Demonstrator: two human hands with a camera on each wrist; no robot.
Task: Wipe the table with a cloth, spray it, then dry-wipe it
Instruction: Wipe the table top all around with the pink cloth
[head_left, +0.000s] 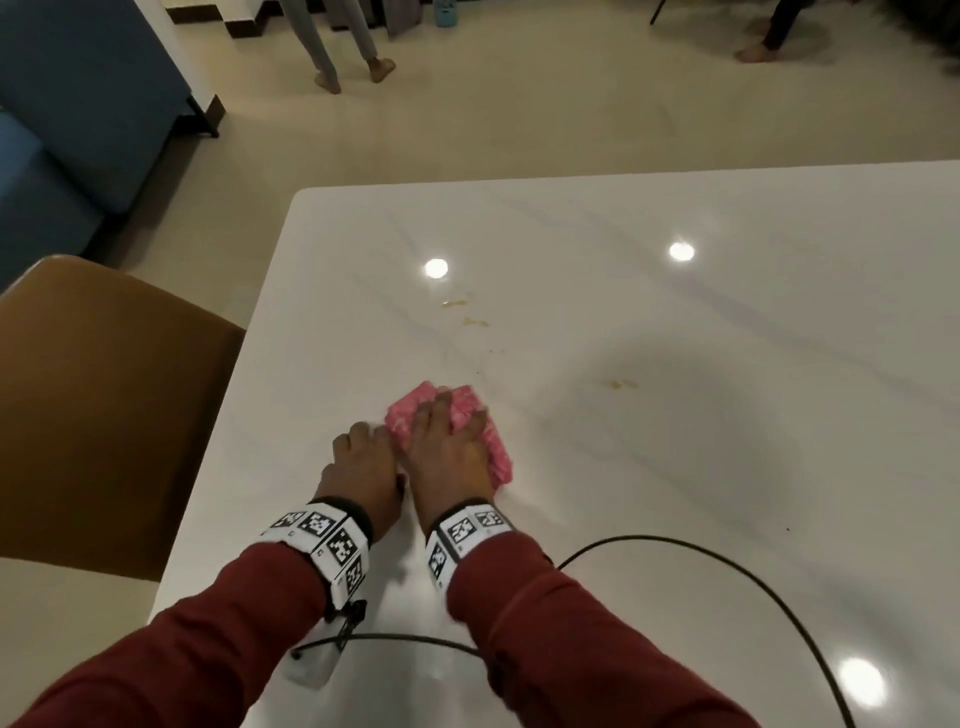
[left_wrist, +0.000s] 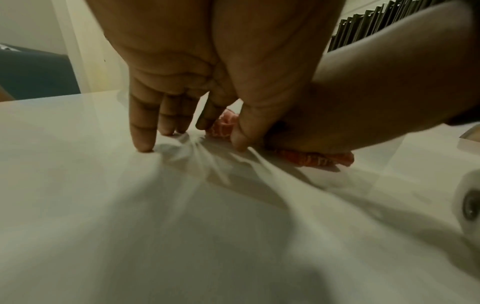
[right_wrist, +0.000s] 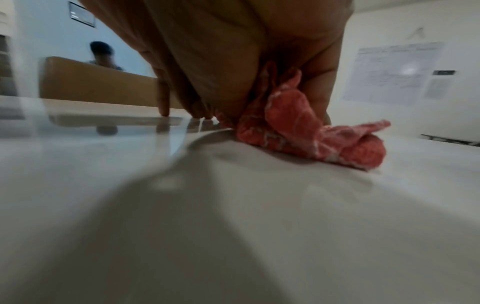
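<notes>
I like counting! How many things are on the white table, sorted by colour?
Pink: 1, the crumpled pink cloth under the right hand.
Black: 1, the thin black cable.
Yellowish: 3 small smears.
Total: 5.

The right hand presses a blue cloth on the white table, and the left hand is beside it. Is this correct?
Not quite: the cloth is pink, as the head view shows. The right hand does press it on the white table, with the left hand beside it.
</notes>
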